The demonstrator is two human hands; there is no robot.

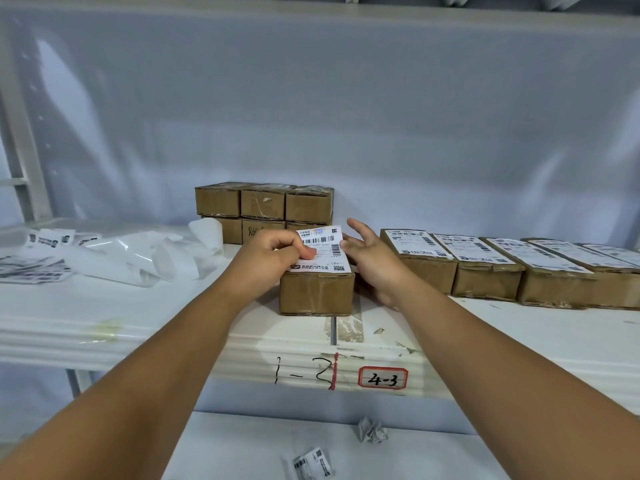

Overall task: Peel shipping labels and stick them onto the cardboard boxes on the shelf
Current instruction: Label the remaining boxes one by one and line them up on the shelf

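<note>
Left grip (pixel 273 259): fingers curled and thumb flat on top. It is grasping the label by its left side, right on top of the middle box.
Right grip (pixel 367 261): released, with fingers spread wide and nothing in it. It is just beside the right side of the middle box, and its thumb is close to the label's right edge.
Label (pixel 323 249): white with black bars. It lies on top of the middle box, and its far end sticks up a little past the box.
Middle box (pixel 317 291): brown cardboard with clear tape. It stands near the front edge of the shelf, between the two arms.
Stacked boxes (pixel 263 206): brown, two rows high, just behind the middle box.
Row of boxes (pixel 485 271): to the right of the middle box, side by side, each with a white label on top.
Backing paper (pixel 149 258): shiny white curly strips in a heap, left of the middle box.
Loose labels (pixel 34 268): even farther left of the middle box, past the heap.
Shelf (pixel 104 320): white, under the middle box. Its front edge says "1-2" in pen, beside a red-framed tag (pixel 382 377) that says "4-3".
Lower shelf (pixel 242 445): below the middle box. A paper ball (pixel 372 430) and a small label scrap (pixel 311 462) lie on it.
</note>
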